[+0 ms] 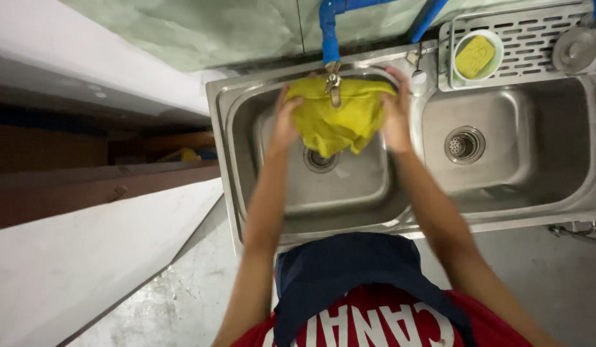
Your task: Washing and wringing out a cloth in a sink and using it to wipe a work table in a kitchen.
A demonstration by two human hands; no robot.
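left hand [286,122]: gripping the left edge of the yellow cloth [336,119], fingers curled shut around the fabric.
right hand [396,112]: gripping the cloth's right edge, fingers wrapped closed on it, thumb side facing the basin.
cloth: hanging stretched between both hands, bunching downward in the middle, lower tip dangling just above the drain [320,159].
cloth position: sitting over the left basin [349,186] of the steel double sink, directly under the tap [333,87].
tap: metal spout coming off a blue pipe [328,29], its tip overlapping the cloth's top edge; can't tell if water is running.
right basin [503,154]: lying beside the left one, round strainer [465,144] showing in its floor.
drain rack [529,42]: sitting behind the right basin, carrying a small bowl [497,54] with a yellow sponge [474,56] in it.
arms: both reaching forward from the bottom of the view, well apart at the elbows, converging on the cloth.
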